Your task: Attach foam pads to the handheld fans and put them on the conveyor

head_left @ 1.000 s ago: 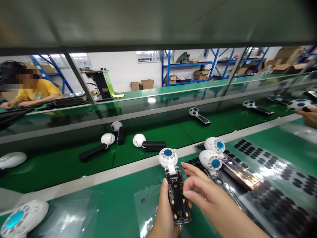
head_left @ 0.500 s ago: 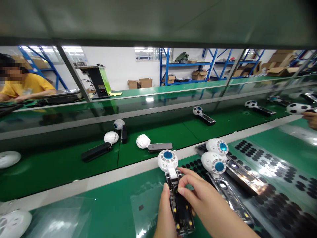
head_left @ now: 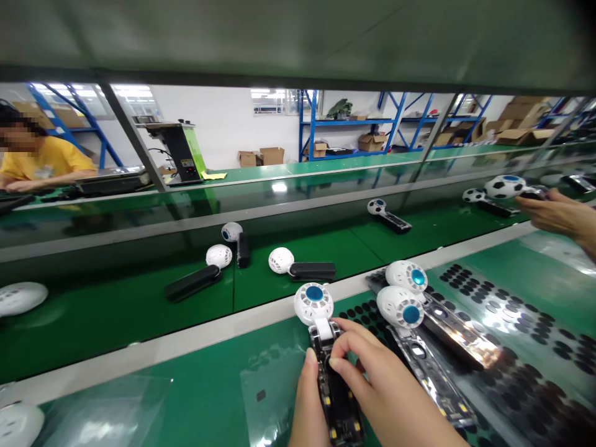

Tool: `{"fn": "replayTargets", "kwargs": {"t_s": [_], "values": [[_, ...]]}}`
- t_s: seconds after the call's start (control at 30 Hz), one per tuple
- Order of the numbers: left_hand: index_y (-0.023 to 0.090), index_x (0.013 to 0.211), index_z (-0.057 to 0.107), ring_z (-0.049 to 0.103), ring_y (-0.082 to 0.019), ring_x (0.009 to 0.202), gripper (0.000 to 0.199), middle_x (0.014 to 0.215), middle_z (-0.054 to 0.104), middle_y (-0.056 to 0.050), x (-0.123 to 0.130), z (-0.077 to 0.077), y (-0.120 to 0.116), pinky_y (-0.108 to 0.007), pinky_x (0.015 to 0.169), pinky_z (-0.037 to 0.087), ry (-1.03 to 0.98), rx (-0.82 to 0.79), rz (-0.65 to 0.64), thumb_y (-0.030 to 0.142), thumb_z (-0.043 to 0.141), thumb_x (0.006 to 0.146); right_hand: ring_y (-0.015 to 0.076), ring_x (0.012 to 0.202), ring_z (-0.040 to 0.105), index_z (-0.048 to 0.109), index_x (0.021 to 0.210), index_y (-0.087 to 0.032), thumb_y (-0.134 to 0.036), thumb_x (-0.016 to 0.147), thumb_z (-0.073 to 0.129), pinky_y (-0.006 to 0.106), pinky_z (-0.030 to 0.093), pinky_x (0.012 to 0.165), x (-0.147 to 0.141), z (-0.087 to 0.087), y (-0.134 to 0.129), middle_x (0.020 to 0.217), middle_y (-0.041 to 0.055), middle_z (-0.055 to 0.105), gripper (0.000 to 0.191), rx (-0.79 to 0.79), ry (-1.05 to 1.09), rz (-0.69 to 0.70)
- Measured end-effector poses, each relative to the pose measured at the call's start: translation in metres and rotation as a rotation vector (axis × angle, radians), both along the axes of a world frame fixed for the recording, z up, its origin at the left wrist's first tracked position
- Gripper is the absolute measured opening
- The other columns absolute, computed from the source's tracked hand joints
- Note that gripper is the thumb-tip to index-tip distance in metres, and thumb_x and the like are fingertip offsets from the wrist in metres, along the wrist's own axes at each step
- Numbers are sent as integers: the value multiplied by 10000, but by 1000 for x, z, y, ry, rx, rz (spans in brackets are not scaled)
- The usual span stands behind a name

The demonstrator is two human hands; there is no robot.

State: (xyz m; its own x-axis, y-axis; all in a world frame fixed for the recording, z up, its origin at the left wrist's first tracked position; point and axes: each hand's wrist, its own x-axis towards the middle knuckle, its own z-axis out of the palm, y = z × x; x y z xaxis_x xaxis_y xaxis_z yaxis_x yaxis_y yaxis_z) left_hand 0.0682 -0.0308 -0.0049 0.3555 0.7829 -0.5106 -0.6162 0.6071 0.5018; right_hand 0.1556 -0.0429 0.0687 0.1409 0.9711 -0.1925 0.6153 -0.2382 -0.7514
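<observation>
My left hand (head_left: 307, 400) is closed around the handle of a handheld fan (head_left: 315, 303), its thumb along the left side. The fan has a white vented round head with a blue centre, and a dark handle with small yellow lights showing. My right hand (head_left: 386, 385) is over the upper handle, thumb and forefinger pinched together against it. Whatever lies between those fingertips is hidden. Just right of my hands lie two similar fans, a nearer fan (head_left: 401, 307) and a farther fan (head_left: 407, 276), on sheets of black round stickers (head_left: 470, 288).
Beyond the bench edge runs a green belt (head_left: 139, 329) carrying several fans, including a white one (head_left: 282, 261) and a football-patterned one (head_left: 377, 207). At right, another person's hand (head_left: 559, 214) holds a football-patterned fan (head_left: 505, 186). Clear film (head_left: 112, 410) lies at left. A shelf (head_left: 298, 43) hangs overhead.
The fans on the belt have shifted right. The other person's hand has moved left over the belt with its football-patterned fan. My hands keep nearly the same hold.
</observation>
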Motion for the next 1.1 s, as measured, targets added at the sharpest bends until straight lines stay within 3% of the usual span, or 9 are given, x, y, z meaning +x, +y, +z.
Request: {"fn": "replayTargets", "kwargs": {"t_s": [0.23, 0.4, 0.43, 0.53, 0.63, 0.77, 0.87, 0.97, 1.1], "values": [[145, 965, 657, 573, -261, 969, 402, 909, 686, -69, -4, -5, 1, -337, 865, 389, -15, -26, -5, 455, 558, 730, 183, 1190, 407, 476, 713, -242, -225, 809, 374, 341, 382, 906, -2, -12, -6, 1279, 26, 439, 140, 80, -1, -27], [141, 949, 656, 606, -243, 855, 378, 840, 685, -63, -6, -10, 1, -332, 797, 407, -119, -20, -17, 437, 575, 728, 206, 1132, 453, 482, 735, -243, -240, 767, 437, 354, 378, 890, -3, -25, -4, 1183, 34, 511, 56, 150, 106, -101], [147, 936, 660, 613, -232, 808, 370, 805, 686, -57, -5, -10, 1, -323, 763, 416, -132, -21, -24, 440, 576, 727, 208, 1095, 482, 476, 789, -248, -247, 743, 468, 351, 390, 867, -3, -28, -3, 1133, 39, 544, 47, 142, 173, -142], [156, 823, 687, 601, -176, 610, 376, 635, 670, -37, -4, -8, 1, -268, 608, 418, -137, -23, -66, 493, 555, 721, 209, 985, 553, 409, 1018, -246, -308, 681, 537, 315, 446, 738, -1, -33, 1, 1032, 45, 605, 366, 71, 531, -225], [107, 578, 668, 525, -128, 441, 573, 462, 609, -58, -4, -7, 1, -224, 464, 354, -35, 31, -176, 626, 460, 705, 209, 957, 562, 402, 1125, -238, -403, 695, 536, 240, 435, 519, 2, -29, 2, 1133, 59, 569, 479, -39, 835, -191], [89, 488, 633, 508, -114, 414, 667, 424, 592, -81, -4, -8, 1, -205, 433, 324, 14, 52, -225, 692, 414, 672, 192, 877, 568, 449, 1122, -249, -419, 684, 571, 192, 362, 411, 5, -24, 2, 1160, 55, 552, 485, -86, 886, -182], [84, 593, 671, 525, -129, 440, 622, 441, 601, -77, -4, -9, 0, -215, 452, 348, -48, 19, -203, 653, 439, 693, 157, 717, 581, 436, 1120, -257, -380, 679, 581, 204, 379, 415, 5, -28, 1, 1159, 56, 546, 480, -70, 839, -167], [104, 737, 683, 592, -183, 554, 522, 522, 634, -71, -4, -11, -1, -268, 559, 418, -77, 10, -168, 585, 478, 723, 149, 745, 585, 415, 1085, -252, -295, 668, 592, 243, 454, 566, 5, -33, 1, 1136, 48, 548, 456, -22, 795, -135], [108, 866, 663, 630, -245, 716, 524, 666, 674, -93, -3, -11, -3, -334, 685, 447, -109, -19, -150, 582, 510, 702, 140, 744, 580, 405, 1041, -239, -248, 679, 566, 282, 457, 709, 3, -35, 3, 1080, 43, 566, 396, 26, 777, -97]]}}
